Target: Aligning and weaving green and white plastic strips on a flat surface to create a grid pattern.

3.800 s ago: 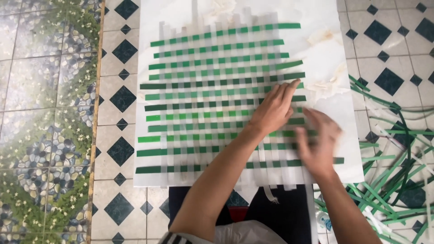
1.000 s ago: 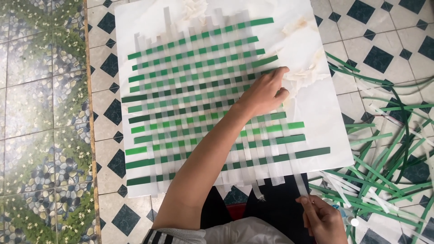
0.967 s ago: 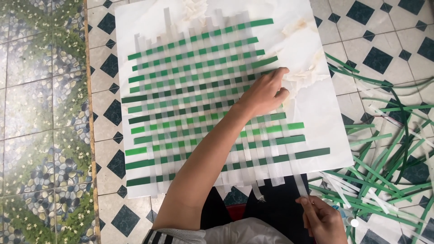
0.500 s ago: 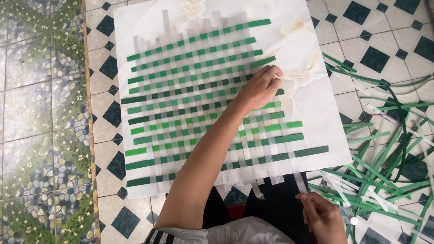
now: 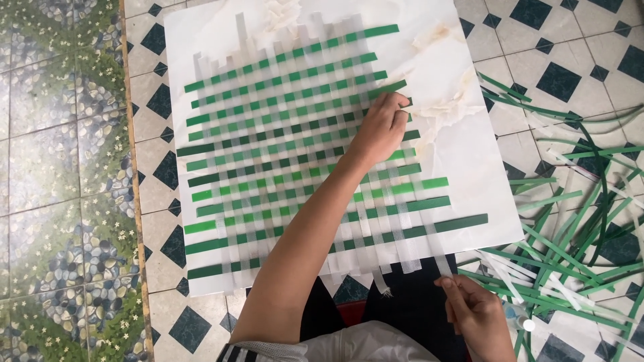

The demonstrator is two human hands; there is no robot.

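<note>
Green and translucent white strips form a woven mat (image 5: 295, 161) lying on a white board (image 5: 469, 161) on the tiled floor. The left hand (image 5: 382, 127), fingers curled, presses on the weave's right part, slightly higher than half a second ago. The right hand (image 5: 473, 312) pinches a white strip (image 5: 439, 265) at the board's near edge, beside loose green strips (image 5: 570, 255).

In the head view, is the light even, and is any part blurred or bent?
Head view: soft, even daylight, with no hard shadows and no glare on the white board. The woven mat and left hand are sharp. The right hand at the lower edge is slightly soft. The tile lines bend a little toward the left edge.
</note>
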